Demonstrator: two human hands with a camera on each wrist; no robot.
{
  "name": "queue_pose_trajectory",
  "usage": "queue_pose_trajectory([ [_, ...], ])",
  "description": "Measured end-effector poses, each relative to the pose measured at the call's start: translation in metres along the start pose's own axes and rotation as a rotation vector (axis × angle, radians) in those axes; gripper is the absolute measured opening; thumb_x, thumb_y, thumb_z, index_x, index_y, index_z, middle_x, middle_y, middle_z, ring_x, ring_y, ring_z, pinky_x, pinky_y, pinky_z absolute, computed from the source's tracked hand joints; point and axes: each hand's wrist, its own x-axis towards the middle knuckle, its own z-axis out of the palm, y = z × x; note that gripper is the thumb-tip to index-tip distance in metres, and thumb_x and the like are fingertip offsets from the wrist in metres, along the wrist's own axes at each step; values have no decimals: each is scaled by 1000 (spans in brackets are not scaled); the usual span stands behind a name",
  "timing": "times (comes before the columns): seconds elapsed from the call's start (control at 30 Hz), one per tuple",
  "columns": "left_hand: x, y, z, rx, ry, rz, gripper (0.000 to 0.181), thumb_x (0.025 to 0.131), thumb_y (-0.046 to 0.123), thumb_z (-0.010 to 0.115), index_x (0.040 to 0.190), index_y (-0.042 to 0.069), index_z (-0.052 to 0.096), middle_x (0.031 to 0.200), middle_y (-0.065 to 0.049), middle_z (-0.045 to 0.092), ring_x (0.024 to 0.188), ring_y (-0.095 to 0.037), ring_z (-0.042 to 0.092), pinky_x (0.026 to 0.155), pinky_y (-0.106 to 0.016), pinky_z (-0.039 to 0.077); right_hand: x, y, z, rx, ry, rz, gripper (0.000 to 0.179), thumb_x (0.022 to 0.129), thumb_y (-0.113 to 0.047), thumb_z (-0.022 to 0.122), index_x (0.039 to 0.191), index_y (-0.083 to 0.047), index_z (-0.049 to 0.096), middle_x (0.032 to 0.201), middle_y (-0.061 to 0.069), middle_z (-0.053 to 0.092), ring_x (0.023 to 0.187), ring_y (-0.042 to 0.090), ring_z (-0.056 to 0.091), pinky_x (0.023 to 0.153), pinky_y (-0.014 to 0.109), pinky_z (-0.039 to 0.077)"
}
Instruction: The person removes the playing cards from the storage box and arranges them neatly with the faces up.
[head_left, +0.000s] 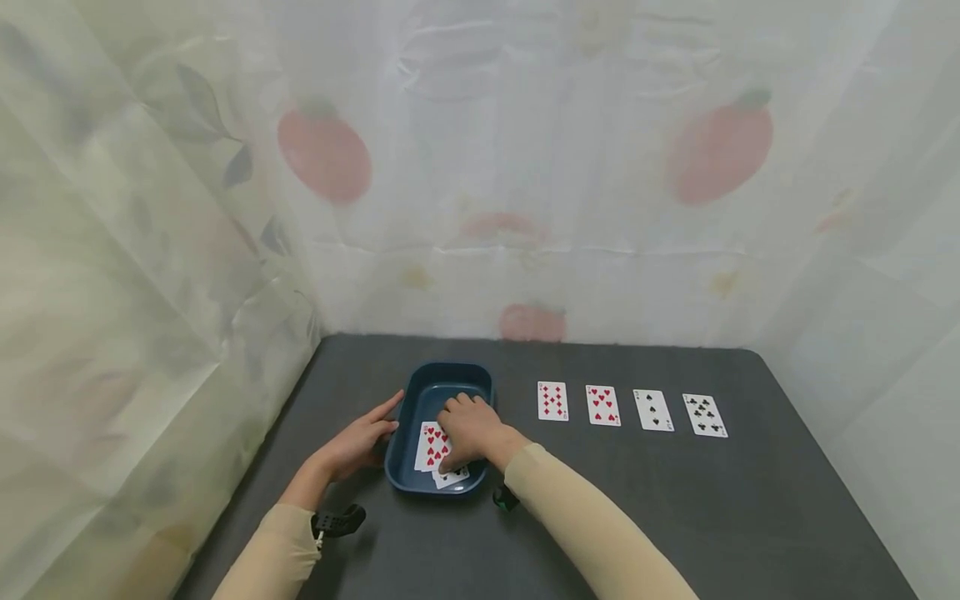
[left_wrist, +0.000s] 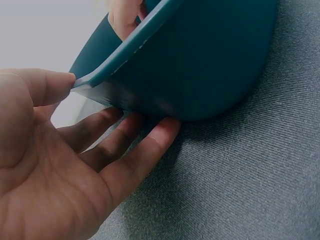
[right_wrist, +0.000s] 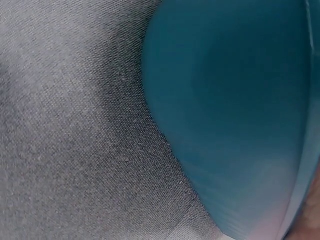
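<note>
My left hand (head_left: 362, 442) is at the left side of a dark blue tray (head_left: 399, 481). In the left wrist view its thumb (left_wrist: 55, 86) touches the tray's rim, and the other fingertips rest against the outer wall low down. My right hand (head_left: 474, 431) reaches inside the tray, over playing cards. A hearts card (head_left: 432, 447) lies face up left of that hand, and a black-suit card (head_left: 452, 478) sticks out below it at an angle. The thumb overlaps these cards; I cannot tell whether the fingers grip one. The right wrist view shows mostly the tray's outer wall (right_wrist: 225, 110).
Right of the tray, a row of face-up cards lies on the dark grey table (head_left: 637, 508): diamonds (head_left: 552, 402), hearts (head_left: 603, 406), spades (head_left: 653, 410) and clubs (head_left: 705, 416). White curtains with fruit prints (head_left: 525, 167) enclose the back and sides.
</note>
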Motion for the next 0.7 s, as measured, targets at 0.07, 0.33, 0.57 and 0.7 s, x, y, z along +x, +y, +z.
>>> queue_pose_trajectory([
  [0.07,0,0,0,-1,-5,-1,60,110,23,46,163,42,24,148,-20,47,126,-33,55,93,-61,51,0,-1,-1,4,1,1,85,73,-73,78,138,-19,62,131,-1,59,114,18,49,101,40,43],
  [0.33,-1,1,0,-1,2,3,60,110,24,46,163,41,24,142,-19,52,124,-32,57,92,-63,51,-2,-1,-1,-15,13,-17,85,75,-72,78,139,-19,60,132,-1,59,115,19,49,102,40,43],
  [0.57,-2,1,0,-5,-1,-2,60,111,23,45,163,40,22,144,-21,49,125,-33,55,92,-62,51,-5,-2,-1,-41,27,-47,82,74,-73,77,137,-22,63,125,-2,59,109,18,47,96,38,43],
  [0.7,-2,1,0,-1,-1,2,60,111,23,46,163,40,23,145,-21,48,125,-34,55,92,-62,51,-6,-2,-3,-64,20,-53,78,76,-72,76,135,-23,65,121,-1,59,105,17,46,93,36,43],
])
